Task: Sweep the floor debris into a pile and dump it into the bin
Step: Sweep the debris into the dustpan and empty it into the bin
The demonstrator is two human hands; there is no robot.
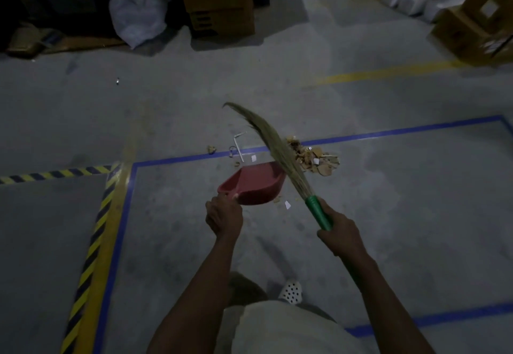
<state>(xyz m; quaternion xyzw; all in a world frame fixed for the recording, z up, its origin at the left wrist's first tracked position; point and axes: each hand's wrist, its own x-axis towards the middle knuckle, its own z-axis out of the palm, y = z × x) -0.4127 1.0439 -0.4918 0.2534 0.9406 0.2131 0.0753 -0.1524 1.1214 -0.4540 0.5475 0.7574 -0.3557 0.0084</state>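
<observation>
Your left hand (223, 215) grips the red dustpan (254, 184); your right hand (337, 227) grasps the broom (274, 145), its bristles left of the debris pile (315, 158).

The one view looks from the person's head, forward and steeply down at the concrete floor (388, 215). It is near enough that both forearms reach in from the near edge, and the left hand (224, 215), gripping the red dustpan (255, 184), and the right hand (340, 229), gripping the broom (277, 148), sit at mid-frame. Its wide lens takes in a white shoe (291, 291) almost straight below, and the cardboard box (219, 1) and white plastic bag (136, 15) at the far edge.
</observation>
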